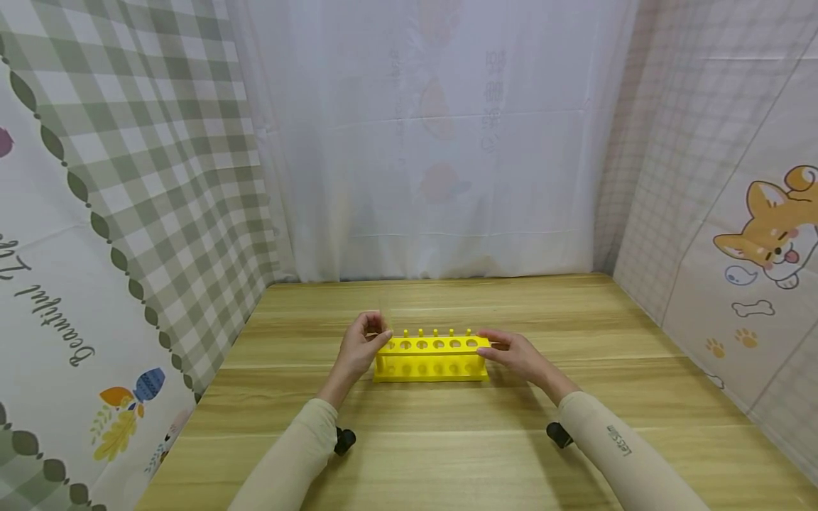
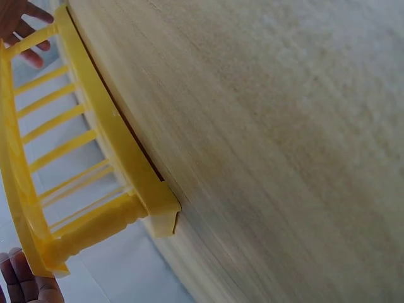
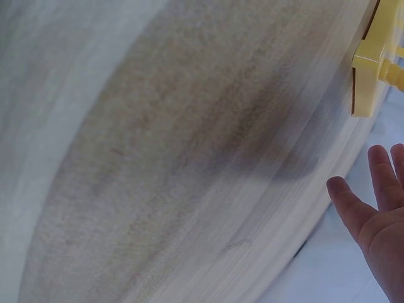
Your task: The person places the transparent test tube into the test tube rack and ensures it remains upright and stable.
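Observation:
A yellow test tube rack [image 1: 431, 369] with a row of holes and short pegs stands on the wooden table. My left hand [image 1: 363, 345] is at its left end, fingers and thumb pinching a clear test tube [image 1: 382, 305], which shows only faintly above the rack. Through the rack's left end, the left wrist view shows the tube's see-through body. At the opposite end my right hand [image 1: 516, 357] grips the top bar, thumb in front and a finger behind. Its other fingers [image 3: 353, 205] spread out beside the rack in the right wrist view.
The wooden table [image 1: 447, 454] reaches back to a white curtain [image 1: 434, 177]. A green checked cloth [image 1: 160, 106] hangs on the left, and a printed cloth [image 1: 722, 213] with a cartoon dog hangs on the right. Dark wrist cameras [image 1: 345, 441] sit under the forearms.

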Available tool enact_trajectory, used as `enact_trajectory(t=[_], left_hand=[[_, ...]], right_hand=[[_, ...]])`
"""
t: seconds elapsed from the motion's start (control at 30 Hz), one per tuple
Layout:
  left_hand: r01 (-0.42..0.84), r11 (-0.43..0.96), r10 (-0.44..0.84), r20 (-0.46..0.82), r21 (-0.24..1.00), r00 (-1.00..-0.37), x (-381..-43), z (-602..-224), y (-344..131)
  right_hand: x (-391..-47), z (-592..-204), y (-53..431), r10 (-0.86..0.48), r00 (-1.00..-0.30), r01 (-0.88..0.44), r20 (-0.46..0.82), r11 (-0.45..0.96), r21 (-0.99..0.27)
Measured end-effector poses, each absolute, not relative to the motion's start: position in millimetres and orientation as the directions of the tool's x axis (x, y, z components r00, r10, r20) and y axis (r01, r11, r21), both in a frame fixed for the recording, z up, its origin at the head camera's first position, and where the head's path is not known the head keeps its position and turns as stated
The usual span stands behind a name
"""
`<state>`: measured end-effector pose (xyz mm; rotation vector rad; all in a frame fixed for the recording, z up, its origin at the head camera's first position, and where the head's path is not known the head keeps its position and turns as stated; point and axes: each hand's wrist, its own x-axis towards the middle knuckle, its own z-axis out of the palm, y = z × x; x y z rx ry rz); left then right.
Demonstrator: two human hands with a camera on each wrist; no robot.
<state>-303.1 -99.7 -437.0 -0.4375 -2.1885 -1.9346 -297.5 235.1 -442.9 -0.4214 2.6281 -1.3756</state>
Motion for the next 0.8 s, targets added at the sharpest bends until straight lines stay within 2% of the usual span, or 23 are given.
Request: enact_trajectory(t=[0.53, 0.8], left_hand=[[0.348, 0.178, 0.126, 0.329, 0.92, -0.936, -305.2, -437.0, -109.8], [0.299, 0.269, 0.078, 0.288, 0.916, -0.954, -308.0, -436.5, -129.2]], right_hand=[[-296.0, -441.4, 234.9, -0.33, -0.942, -0.249, 0.052, 0.59, -0.768], [-292.8, -438.3, 246.2, -0.321, -0.946, -0.263, 0.056, 0.649, -0.714]])
